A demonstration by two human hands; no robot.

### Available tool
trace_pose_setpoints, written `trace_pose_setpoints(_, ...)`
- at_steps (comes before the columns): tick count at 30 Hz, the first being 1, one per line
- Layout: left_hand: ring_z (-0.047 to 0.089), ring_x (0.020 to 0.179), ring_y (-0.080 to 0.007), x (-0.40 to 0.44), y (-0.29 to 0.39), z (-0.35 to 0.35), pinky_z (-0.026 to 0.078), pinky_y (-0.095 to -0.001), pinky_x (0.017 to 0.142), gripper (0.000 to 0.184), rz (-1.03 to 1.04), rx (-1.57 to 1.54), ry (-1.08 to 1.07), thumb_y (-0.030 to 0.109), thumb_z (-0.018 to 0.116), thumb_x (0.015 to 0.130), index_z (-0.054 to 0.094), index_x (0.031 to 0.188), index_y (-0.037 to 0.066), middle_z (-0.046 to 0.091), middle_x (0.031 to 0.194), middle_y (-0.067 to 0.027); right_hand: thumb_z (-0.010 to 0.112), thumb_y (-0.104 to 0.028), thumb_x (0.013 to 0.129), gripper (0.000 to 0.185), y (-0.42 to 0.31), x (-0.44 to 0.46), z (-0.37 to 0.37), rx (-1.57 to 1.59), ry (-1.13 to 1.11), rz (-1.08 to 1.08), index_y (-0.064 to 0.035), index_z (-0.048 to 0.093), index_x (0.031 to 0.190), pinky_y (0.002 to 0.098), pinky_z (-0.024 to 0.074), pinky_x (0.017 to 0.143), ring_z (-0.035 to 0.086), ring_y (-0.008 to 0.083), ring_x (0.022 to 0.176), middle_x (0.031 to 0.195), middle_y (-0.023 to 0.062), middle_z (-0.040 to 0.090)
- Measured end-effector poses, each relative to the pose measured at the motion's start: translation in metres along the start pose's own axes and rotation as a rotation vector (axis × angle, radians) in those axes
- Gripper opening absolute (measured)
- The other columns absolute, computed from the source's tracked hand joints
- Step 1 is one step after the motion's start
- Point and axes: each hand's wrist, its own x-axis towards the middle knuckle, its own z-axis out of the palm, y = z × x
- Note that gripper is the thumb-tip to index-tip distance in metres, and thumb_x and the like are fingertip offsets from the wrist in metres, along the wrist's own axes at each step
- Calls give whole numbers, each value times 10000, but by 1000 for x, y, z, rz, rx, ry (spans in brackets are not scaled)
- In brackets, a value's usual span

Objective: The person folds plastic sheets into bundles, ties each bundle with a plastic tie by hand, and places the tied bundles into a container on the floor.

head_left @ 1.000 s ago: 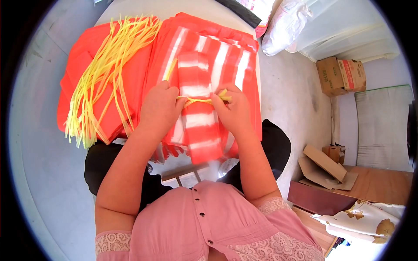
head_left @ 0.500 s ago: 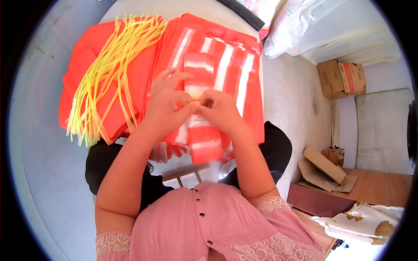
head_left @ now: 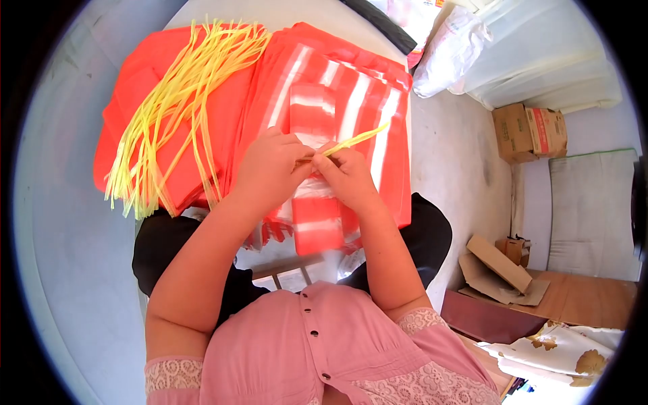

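A narrow folded red-and-white striped bundle lies upright in view on a wider stack of striped red sheets. Over the bundle's middle, my left hand is closed on a yellow strip. My right hand pinches the same strip right beside it, and one end sticks out to the upper right. The fingers hide where the strip passes round the bundle. To the left, a bunch of loose yellow strips is spread over plain red sheets.
The pale table carries a black roll at its far edge. White plastic bags stand beyond. On the right are a cardboard box, flattened cardboard and a brown wooden surface.
Both hands have come together over the bundle's middle from either side. The yellow strip's end now points to the upper right. The view has shifted slightly.
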Motion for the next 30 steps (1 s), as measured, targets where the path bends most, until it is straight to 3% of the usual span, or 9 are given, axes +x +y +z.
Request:
trace_pose_setpoints(4,608,818,-300,1,0,7,480,-438,739,88,-105,-125,75,118,744,903,759,941,40,659,804,-117,701,-78,997,99,11,1,3,428,-8,16,-28,656,1068,251,477,718,588,62,799,894,-12,659)
trace_pose_setpoints(10,558,678,-276,2,6,11,438,-400,640,192,-361,-349,13,170,677,1002,692,924,-5,579,735,-145,702,18,949,184,16,-2,-1,238,10,16,-48,646,1112,229,482,685,589,27,828,935,-28,634)
trace_pose_setpoints(13,567,678,-279,1,4,10,447,-407,640,226,-370,-345,-22,195,652,1027,682,930,-7,568,731,-159,704,34,915,236,4,-5,8,-74,138,-32,-39,671,1137,281,525,690,657,113,850,944,23,681)
trace_pose_setpoints(16,629,737,-322,1,5,9,484,-434,679,197,-311,-233,-45,191,656,1013,685,950,7,625,781,-181,714,41,874,305,9,1,12,-365,252,-461,-36,704,1170,358,561,737,690,249,888,990,94,711)
trace_pose_setpoints(19,672,810,-368,1,4,10,514,-460,714,158,-175,-24,-80,176,669,992,696,979,21,684,859,-197,717,41,859,319,9,6,10,-525,271,-644,-34,731,1169,416,579,801,680,351,959,1057,154,715)
trace_pose_setpoints(21,681,853,-398,1,9,4,526,-475,733,144,-157,49,-149,166,680,976,704,997,26,708,910,-208,717,39,869,305,12,5,9,-509,282,-642,-34,742,1164,405,578,813,681,342,970,1060,154,710)
trace_pose_setpoints(25,679,773,-284,-4,9,3,522,-404,705,144,-273,-238,-103,149,698,980,706,998,7,709,853,-146,705,44,884,269,20,0,10,-294,243,-446,-20,750,1142,375,573,824,689,312,970,1084,146,701)
trace_pose_setpoints(27,656,736,-212,-3,10,2,515,-364,693,145,-449,-401,-141,141,705,985,707,1008,-2,703,829,-110,685,58,903,268,14,-4,10,-207,218,-322,-12,743,1155,341,565,815,689,247,967,1091,118,698)
trace_pose_setpoints(30,607,717,-140,-5,5,7,496,-321,678,144,-465,-446,-89,134,704,993,710,1015,-8,688,805,-74,660,65,930,277,15,-9,13,99,199,-114,-3,706,1195,296,548,800,670,156,965,1093,77,681)
